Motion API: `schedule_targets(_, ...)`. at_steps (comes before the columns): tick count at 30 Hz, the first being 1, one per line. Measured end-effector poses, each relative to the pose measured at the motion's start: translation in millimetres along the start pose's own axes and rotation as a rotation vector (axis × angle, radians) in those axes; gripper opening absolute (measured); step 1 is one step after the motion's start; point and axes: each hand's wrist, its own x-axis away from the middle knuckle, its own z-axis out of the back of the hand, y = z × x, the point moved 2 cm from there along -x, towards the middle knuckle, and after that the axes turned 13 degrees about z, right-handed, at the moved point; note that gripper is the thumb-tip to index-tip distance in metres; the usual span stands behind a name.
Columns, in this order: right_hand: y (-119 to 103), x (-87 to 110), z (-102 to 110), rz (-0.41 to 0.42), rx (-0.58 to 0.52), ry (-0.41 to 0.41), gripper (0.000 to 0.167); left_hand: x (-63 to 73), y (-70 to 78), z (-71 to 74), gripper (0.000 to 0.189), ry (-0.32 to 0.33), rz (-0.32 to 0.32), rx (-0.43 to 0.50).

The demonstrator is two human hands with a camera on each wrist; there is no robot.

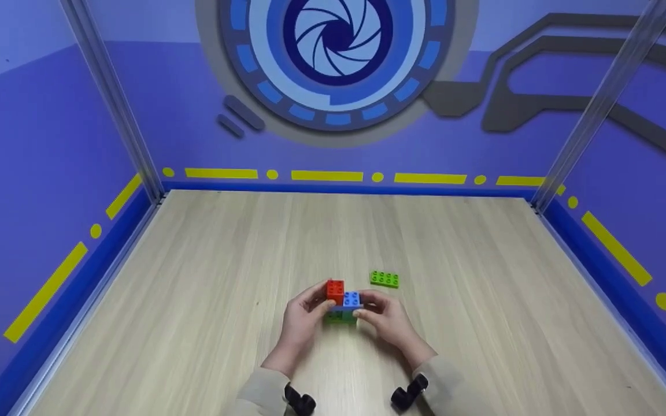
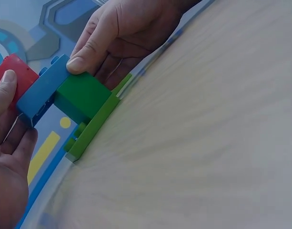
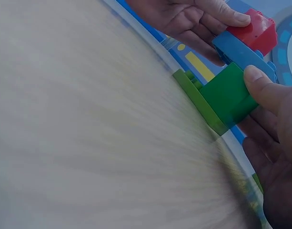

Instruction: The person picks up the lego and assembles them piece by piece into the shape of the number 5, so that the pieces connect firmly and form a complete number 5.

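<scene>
A small stack of toy building bricks stands on the table between the hands. Its light green base brick (image 2: 95,126) carries a dark green brick (image 3: 229,93). Above that lies a blue brick (image 2: 45,91), which overhangs the dark green one on the left. A red brick (image 1: 336,292) sits on the blue brick's left end. My left hand (image 1: 300,320) pinches the red brick, thumb on its near face. My right hand (image 1: 392,323) grips the stack's right side, its thumb where the blue and dark green bricks meet. Some fingers are hidden behind the stack.
A loose light green brick (image 1: 385,279) with studs up lies just beyond my right hand. The wood-grain table (image 1: 206,277) is bounded by blue patterned walls (image 1: 154,104) at the back and sides, with metal posts (image 1: 110,86) at the corners.
</scene>
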Motion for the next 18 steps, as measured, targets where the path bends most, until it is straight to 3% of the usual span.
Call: schedule_targets(18, 1.1, 1.0, -1.3, -0.003, -0.049, 0.018, 0.04, 0.8, -2.4, 0.9, 0.057, -0.014, -0.01, 0.043)
